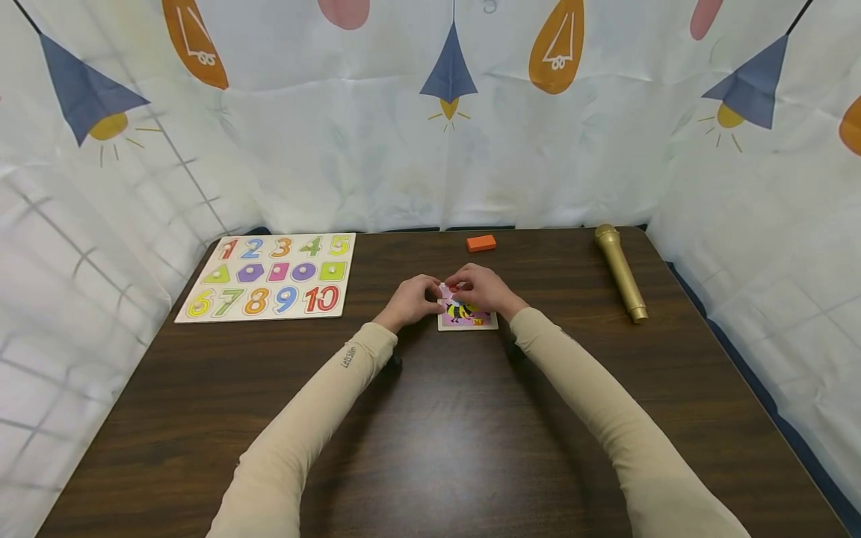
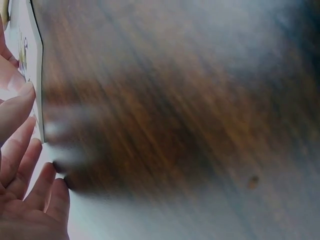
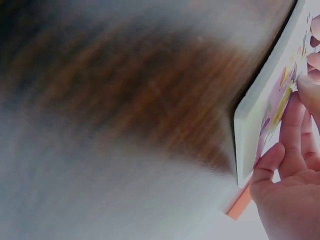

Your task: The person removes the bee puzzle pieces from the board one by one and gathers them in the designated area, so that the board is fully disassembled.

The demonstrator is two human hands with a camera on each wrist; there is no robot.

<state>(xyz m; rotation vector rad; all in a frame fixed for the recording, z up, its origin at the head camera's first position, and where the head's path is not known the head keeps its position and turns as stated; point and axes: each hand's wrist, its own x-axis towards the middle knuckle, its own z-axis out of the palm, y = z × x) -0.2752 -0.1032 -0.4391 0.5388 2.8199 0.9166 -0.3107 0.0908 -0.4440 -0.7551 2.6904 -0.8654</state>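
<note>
A small square puzzle board (image 1: 467,323) with a bee picture on pink lies at the middle of the table, between both hands. My left hand (image 1: 412,300) holds its left side, thumb at the edge and fingers curved around the far left corner; in the left wrist view, the thumb (image 2: 22,105) overlaps the board's rim. My right hand (image 1: 486,288) reaches over the upper part of the picture. Its thumb and forefinger (image 3: 292,122) pinch at a puzzle piece on the board's face, mostly hidden by the fingers, with a bit of red showing beneath them.
A number-and-shape puzzle board (image 1: 261,300) lies at the table's back left. Behind the hands is an orange block (image 1: 480,243). A gold microphone (image 1: 622,275) lies at the back right. A patterned white curtain (image 1: 403,172) hangs along the far edge of the dark wooden table (image 1: 430,448).
</note>
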